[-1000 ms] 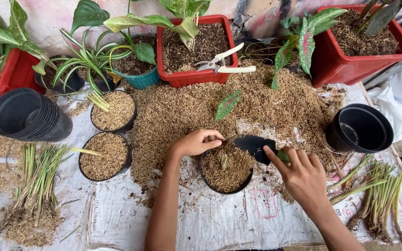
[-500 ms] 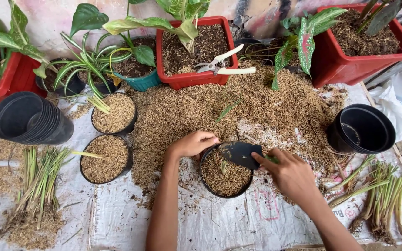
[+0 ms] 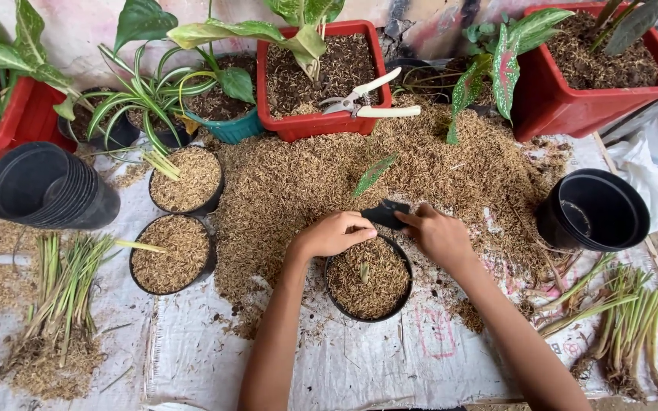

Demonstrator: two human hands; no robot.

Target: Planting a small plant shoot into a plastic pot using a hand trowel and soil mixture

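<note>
I see my right hand has swung the black scoop off the pot back to the husk pile, fingers clasping it, while my left hand, curled, grips the pot's rim.

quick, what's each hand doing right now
Left hand: fingers curled on the rim of the black pot, holding nothing else.
Right hand: closed on the black scoop.

Black scoop lies at the husk-filled black pot's far rim.
</note>
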